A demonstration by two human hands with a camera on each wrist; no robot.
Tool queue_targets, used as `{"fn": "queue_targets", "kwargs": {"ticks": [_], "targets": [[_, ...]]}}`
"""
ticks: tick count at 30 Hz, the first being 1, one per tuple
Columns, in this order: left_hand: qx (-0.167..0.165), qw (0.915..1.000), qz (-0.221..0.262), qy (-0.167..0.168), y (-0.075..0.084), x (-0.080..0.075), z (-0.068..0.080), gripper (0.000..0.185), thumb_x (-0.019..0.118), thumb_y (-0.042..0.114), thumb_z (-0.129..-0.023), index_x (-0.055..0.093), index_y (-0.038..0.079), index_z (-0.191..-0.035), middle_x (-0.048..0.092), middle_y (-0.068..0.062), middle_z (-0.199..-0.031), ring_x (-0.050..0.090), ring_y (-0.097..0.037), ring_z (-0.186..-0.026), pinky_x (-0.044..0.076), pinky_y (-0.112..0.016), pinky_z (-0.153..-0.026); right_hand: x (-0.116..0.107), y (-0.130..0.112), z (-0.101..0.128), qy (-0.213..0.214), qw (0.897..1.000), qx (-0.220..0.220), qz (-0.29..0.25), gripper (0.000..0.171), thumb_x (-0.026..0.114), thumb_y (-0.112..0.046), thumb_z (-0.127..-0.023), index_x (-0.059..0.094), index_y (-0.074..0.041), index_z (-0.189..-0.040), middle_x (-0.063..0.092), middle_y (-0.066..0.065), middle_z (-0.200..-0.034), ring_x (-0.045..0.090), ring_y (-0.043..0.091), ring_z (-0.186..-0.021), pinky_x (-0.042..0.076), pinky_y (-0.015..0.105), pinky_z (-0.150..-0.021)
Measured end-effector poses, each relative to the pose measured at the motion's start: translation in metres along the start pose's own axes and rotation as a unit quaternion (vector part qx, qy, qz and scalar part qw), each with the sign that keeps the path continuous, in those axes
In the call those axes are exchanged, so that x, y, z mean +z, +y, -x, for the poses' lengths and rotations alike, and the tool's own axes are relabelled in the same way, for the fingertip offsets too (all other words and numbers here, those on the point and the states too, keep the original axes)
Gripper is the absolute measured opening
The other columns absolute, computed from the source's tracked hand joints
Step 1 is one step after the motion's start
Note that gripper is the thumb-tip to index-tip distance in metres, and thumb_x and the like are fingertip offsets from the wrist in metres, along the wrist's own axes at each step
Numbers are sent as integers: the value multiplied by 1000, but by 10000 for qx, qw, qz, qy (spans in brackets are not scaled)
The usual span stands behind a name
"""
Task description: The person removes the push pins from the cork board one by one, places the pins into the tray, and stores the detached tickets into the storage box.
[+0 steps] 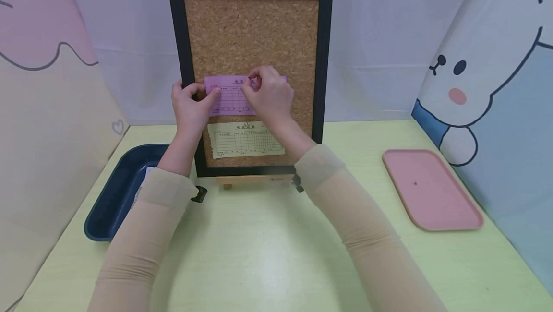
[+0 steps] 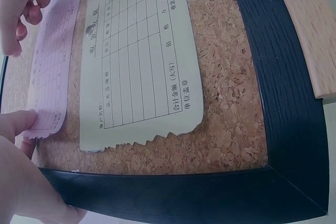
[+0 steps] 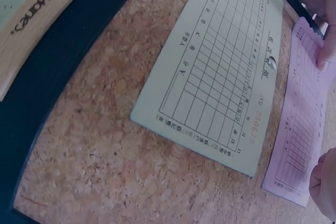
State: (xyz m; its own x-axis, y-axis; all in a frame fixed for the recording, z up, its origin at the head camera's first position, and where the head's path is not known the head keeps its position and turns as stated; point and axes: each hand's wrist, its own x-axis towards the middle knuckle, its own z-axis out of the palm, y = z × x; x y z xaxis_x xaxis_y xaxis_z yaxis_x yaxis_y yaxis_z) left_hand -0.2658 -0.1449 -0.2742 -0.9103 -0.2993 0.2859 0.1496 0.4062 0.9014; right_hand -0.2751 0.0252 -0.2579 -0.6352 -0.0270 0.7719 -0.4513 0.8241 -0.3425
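Left hand [image 1: 189, 105] pinches the pink slip [image 1: 229, 101] flat at centre frame; right hand [image 1: 268, 93] grips its top edge — best kept level above the yellow slip [image 1: 246, 140]; corkboard [image 1: 276, 29] steady.

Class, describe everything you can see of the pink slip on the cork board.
The pink slip is thin paper printed with a ruled table, lying flat and level against the cork board, just above the pinned yellowish slip. The left hand pinches its left end; the right hand covers its upper right part.

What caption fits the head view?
Both hands hold a pink slip against the cork board.
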Motion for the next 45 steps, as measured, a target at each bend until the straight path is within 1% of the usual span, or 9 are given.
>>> {"fn": "queue_targets", "kwargs": {"ticks": [7, 12, 22, 27, 31, 35, 41, 43, 45], "targets": [[-81, 10000, -22, -21, 0, -1, 1, 46, 70, 39, -83, 64, 0, -105, 26, -3, -149, 23, -19, -134, 31, -29, -108, -8, 4, 1, -9, 9996, -115, -267, 14, 61, -24, -86, 66, -11, -89, 58, 0, -73, 48, 10, -57, 35, 23, -49], [-183, 9998, -63, -65, 3, -4, 2, 45, 70, 39, -83, 64, 0, -105, 23, 0, -151, 19, -19, -136, 29, -30, -110, -18, 9, -2, -86, 9994, -160, -296, 14, 60, -23, -87, 66, -11, -88, 60, 0, -74, 50, 10, -60, 35, 22, -50], [141, 9998, -86, 89, 8, -12, 5, 38, 71, 37, -83, 62, 2, -96, 24, 2, -149, 14, -16, -137, 28, -32, -109, -52, 20, -7, -569, 9976, -210, -346, 17, 60, -24, -88, 65, -9, -93, 66, 3, -83, 53, 12, -66, 37, 21, -54], [277, 9994, 17, 219, 13, -17, 6, 33, 73, 35, -81, 62, 5, -88, 30, 4, -145, 17, -13, -134, 27, -32, -108, -66, 31, -11, -531, 9962, -482, -489, 14, 59, -18, -88, 65, -6, -92, 66, 5, -83, 52, 13, -67, 39, 23, -59], [231, 9995, 7, 198, 16, -21, 5, 35, 73, 37, -81, 63, 5, -90, 31, 4, -144, 19, -12, -134, 28, -32, -107, -77, 40, -16, -393, 9953, -654, -593, 14, 58, -14, -87, 65, -3, -89, 66, 8, -81, 51, 16, -65, 38, 24, -60], [175, 9997, -55, 187, 18, -26, 5, 38, 72, 38, -81, 63, 3, -93, 35, 4, -141, 24, -11, -133, 32, -31, -102, -88, 45, -19, -379, 9954, -627, -625, 14, 58, -12, -87, 64, 1, -86, 66, 12, -81, 49, 19, -64, 36, 22, -61], [365, 9986, -317, 197, 21, -36, 8, 40, 71, 38, -83, 65, 1, -96, 45, 2, -134, 32, -11, -126, 36, -27, -93, -108, 49, -21, -480, 9957, -567, -553, 16, 59, -13, -88, 64, 2, -89, 65, 13, -82, 48, 20, -66, 35, 22, -62], [421, 9983, -380, 164, 22, -39, 9, 42, 71, 39, -83, 67, 1, -100, 51, 1, -128, 38, -9, -117, 37, -25, -87, -114, 50, -21, -505, 9957, -603, -493, 17, 58, -13, -88, 64, 2, -89, 65, 13, -82, 48, 20, -66, 35, 22, -62], [437, 9982, -404, 111, 22, -43, 10, 42, 71, 40, -82, 68, 3, -102, 56, 1, -116, 46, -9, -103, 40, -22, -79, -120, 51, -21, -474, 9952, -709, -473, 16, 57, -12, -88, 64, 2, -88, 65, 14, -80, 47, 20, -65, 34, 22, -61]]}}
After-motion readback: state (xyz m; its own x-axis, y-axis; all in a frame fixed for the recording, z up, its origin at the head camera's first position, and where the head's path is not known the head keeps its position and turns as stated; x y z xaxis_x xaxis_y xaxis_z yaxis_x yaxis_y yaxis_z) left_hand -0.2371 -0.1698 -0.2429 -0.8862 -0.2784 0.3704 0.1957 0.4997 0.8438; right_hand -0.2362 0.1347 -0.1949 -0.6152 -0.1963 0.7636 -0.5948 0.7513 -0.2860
